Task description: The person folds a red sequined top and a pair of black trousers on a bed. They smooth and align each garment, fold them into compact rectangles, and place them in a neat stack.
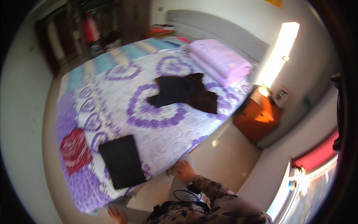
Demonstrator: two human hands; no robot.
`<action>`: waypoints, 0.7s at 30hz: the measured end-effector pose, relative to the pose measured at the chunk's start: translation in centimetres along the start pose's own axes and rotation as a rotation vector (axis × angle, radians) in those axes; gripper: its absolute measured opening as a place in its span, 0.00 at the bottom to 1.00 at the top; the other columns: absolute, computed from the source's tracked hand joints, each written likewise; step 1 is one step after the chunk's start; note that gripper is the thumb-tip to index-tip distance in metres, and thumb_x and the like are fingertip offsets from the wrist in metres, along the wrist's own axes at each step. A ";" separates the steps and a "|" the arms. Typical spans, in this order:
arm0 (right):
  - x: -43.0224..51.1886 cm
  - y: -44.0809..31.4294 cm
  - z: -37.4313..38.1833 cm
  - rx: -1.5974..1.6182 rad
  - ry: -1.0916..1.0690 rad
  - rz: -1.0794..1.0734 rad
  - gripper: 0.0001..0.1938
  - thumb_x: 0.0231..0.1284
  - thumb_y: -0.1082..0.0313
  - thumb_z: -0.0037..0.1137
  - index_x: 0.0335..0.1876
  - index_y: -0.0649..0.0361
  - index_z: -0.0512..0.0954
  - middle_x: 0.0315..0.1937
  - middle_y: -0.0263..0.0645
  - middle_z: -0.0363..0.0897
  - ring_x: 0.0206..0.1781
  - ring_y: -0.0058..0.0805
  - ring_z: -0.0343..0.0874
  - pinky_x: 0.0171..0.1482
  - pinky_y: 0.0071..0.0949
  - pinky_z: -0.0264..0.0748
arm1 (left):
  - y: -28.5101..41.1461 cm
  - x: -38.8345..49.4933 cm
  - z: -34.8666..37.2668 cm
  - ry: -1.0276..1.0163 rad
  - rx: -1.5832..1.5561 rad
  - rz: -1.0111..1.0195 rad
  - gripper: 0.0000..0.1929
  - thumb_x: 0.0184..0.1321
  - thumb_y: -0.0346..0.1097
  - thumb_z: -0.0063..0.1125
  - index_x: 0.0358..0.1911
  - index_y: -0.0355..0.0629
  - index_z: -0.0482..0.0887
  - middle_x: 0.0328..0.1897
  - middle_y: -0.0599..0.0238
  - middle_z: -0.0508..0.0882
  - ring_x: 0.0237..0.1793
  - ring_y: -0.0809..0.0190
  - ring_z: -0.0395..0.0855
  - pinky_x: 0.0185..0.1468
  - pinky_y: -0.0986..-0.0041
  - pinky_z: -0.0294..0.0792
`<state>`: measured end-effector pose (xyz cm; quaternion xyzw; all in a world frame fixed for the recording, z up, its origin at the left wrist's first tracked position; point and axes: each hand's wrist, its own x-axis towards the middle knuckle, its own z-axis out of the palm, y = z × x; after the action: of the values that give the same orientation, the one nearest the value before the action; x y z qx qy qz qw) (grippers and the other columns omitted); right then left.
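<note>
My right hand [184,170] hangs beside the bed's edge, over my leg, with nothing seen in it. Low in the view, my left hand [116,215] has its fingers apart and holds nothing. Before me lies a bed with a white and purple heart-patterned bedspread [156,142]. A folded black cloth [122,161] rests near the close corner, and a dark red garment or cloth [75,151] lies to its left. Spread farther up the bed are a black garment [174,91] and a dark brown one [204,98], overlapping.
A folded pink quilt [219,60] lies near the grey headboard [218,23]. An orange-brown bedside cabinet [257,114] stands right of the bed. Windows with a red curtain or cloth [316,152] are at the lower right. Hanging clothes [91,29] are at the back left. A black cable loops at my waist.
</note>
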<state>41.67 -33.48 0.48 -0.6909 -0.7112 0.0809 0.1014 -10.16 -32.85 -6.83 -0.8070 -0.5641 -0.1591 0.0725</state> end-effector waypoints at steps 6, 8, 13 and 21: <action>1.0 -0.7 -1.1 0.266 -0.099 0.122 0.13 0.53 0.56 0.53 0.38 0.55 0.80 0.39 0.36 0.81 0.53 0.39 0.74 0.61 0.52 0.59 | 4.3 2.3 -6.4 -0.195 -0.271 -0.617 0.28 0.54 0.43 0.59 0.58 0.43 0.70 0.67 0.45 0.62 0.67 0.38 0.55 0.66 0.49 0.53; 2.2 -1.0 -2.0 0.460 -0.106 0.237 0.13 0.54 0.57 0.54 0.38 0.57 0.80 0.34 0.39 0.82 0.44 0.36 0.79 0.54 0.44 0.67 | 4.7 3.9 -7.3 -0.116 -0.329 -0.648 0.28 0.54 0.43 0.60 0.57 0.40 0.70 0.64 0.45 0.65 0.65 0.39 0.58 0.64 0.51 0.56; 7.6 -2.8 -3.0 0.930 -0.049 0.425 0.14 0.61 0.59 0.54 0.45 0.63 0.77 0.36 0.38 0.82 0.40 0.24 0.80 0.40 0.22 0.73 | 5.4 9.4 -7.9 0.123 -0.605 -0.653 0.28 0.52 0.43 0.63 0.53 0.33 0.73 0.55 0.43 0.74 0.56 0.41 0.70 0.59 0.58 0.63; 15.2 -9.4 2.4 1.323 -0.427 0.556 0.14 0.58 0.51 0.57 0.31 0.53 0.72 0.25 0.25 0.71 0.27 0.16 0.70 0.28 0.21 0.66 | 6.3 20.2 -4.5 -0.143 -0.789 -0.856 0.42 0.48 0.61 0.62 0.56 0.28 0.70 0.52 0.40 0.78 0.54 0.46 0.77 0.56 0.62 0.68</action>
<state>31.57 -18.50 1.07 -0.6092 -0.3173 0.6469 0.3312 1.25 -18.52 4.61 -0.4818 -0.7415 -0.3175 -0.3424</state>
